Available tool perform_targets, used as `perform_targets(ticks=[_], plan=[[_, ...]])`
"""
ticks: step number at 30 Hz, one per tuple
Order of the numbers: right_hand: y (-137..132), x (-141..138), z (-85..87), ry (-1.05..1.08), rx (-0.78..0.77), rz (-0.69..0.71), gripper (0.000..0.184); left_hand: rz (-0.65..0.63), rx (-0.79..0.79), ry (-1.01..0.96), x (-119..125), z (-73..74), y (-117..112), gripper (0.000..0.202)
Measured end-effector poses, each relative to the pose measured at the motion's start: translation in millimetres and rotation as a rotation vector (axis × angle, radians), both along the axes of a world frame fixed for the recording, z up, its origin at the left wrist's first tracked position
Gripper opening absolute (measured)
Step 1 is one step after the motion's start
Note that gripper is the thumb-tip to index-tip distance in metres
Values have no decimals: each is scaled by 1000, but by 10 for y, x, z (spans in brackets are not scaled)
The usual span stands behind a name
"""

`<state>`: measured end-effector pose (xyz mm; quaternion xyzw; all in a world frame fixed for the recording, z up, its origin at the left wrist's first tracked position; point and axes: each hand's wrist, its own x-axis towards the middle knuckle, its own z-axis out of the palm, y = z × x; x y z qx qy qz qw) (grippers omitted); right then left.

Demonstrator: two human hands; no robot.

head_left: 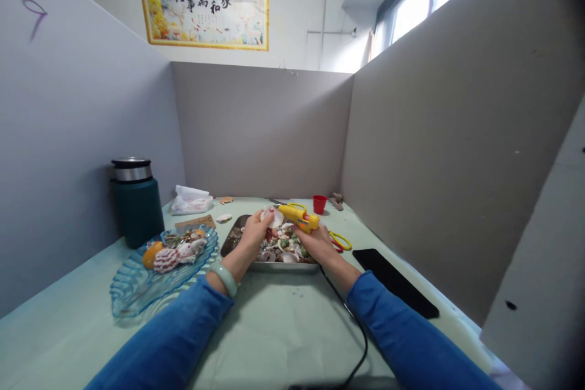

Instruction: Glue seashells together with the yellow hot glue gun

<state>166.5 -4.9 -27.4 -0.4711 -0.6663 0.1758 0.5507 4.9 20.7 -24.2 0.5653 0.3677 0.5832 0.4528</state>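
My left hand (254, 235) is closed on a white seashell (276, 218), holding it up over the metal tray (283, 267). In my right hand (316, 244) is a yellow glue gun (299, 217), its nozzle pointing left at the shell; whether the tip touches it I cannot tell. A black cord runs from the gun down toward the table's front edge. Many small shells (287, 256) in white, brown and green fill the tray below both hands. My right hand's fingers are partly hidden behind the gun.
Left stand a blue glass dish (132, 292) with shells and a dark green bottle (137, 210). Behind are a white plastic bag (192, 200) and a red cup (319, 204). Scissors with yellow handles (342, 240) and a black flat slab (395, 282) lie right. Grey partitions (265, 128) enclose the table.
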Motion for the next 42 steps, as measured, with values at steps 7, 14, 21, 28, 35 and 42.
perform_targets(ticks=[7,14,21,28,35,42], plan=[[5,-8,-6,-42,-12,-10,22,-24,-11,-10,-4,-5,-1,29],[13,9,-16,-32,-13,-25,19,27,-71,-110,-8,13,11,26],[23,19,4,60,-55,99,21,126,-41,-160,-38,9,49,25],[-8,0,58,356,-162,130,27,-167,-9,42,26,16,-67,34],[60,7,-11,452,-179,185,34,-252,2,150,39,25,-111,34],[55,8,-14,415,-144,224,34,-224,48,223,44,-28,-48,35]])
